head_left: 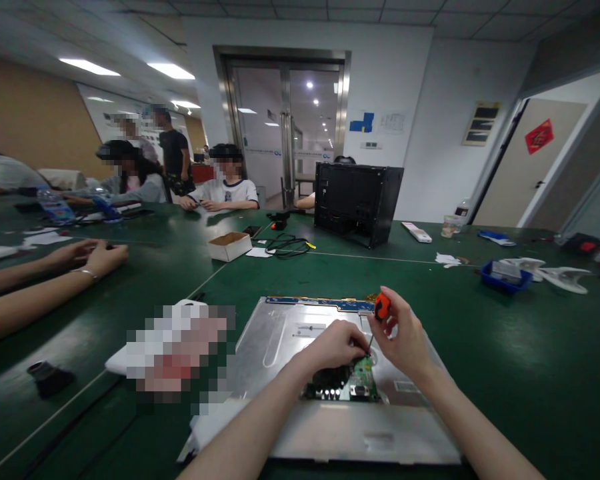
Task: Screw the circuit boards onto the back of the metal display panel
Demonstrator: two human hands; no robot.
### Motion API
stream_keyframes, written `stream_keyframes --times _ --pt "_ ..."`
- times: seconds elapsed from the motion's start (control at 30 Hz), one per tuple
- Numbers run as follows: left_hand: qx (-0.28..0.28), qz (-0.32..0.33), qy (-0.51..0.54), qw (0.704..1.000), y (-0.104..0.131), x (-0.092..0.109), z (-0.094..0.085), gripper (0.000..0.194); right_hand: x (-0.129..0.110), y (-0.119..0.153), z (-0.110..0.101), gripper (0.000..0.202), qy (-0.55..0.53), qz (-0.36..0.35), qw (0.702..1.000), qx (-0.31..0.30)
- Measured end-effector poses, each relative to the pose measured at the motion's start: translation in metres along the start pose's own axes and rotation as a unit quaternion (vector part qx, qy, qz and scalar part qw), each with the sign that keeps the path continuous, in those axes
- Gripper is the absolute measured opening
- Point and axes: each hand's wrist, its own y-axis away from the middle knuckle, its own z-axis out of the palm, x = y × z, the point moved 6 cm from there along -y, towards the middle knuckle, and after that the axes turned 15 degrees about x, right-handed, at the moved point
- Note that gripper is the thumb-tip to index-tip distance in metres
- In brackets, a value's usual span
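A silver metal panel [290,333] lies on the green table in front of me, with a blue strip [315,304] along its far edge. On the panel sits a green circuit board [363,383]. My right hand [400,333] is closed around the orange and black handle of a screwdriver [382,307], whose thin shaft points down to the board's upper edge. My left hand [337,343] is closed beside the screwdriver tip, over the far edge of the board. Whatever its fingers pinch is hidden.
A black open housing [357,203] stands at the back, near a white box [230,246] and black cables [287,245]. To the right is a blue tray [505,277]. Another person's hands [97,257] reach in from the left.
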Motion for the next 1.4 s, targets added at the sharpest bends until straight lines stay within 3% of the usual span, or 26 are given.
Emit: stream_keyframes --times 0.33,0.7,1.03,1.4 --pt "0.006 0.007 0.004 1.0 -0.0004 -0.0005 0.0006 0.023 -0.002 -0.0008 0.0001 0.048 -0.02 0.006 0.999 -0.027" --pt "-0.001 0.005 -0.006 1.0 0.0 -0.0016 0.0012 0.023 0.0011 0.001 0.0002 0.045 -0.005 0.006 1.0 -0.001" --pt "0.001 0.008 -0.006 1.0 0.0008 0.0005 -0.0004 0.021 -0.0035 -0.0021 -0.0006 0.05 -0.018 0.01 0.999 -0.039" --pt "-0.005 0.005 -0.016 1.0 0.0008 -0.0005 0.0016 0.022 -0.0012 -0.0009 -0.0009 0.045 -0.001 0.0 1.0 0.001"
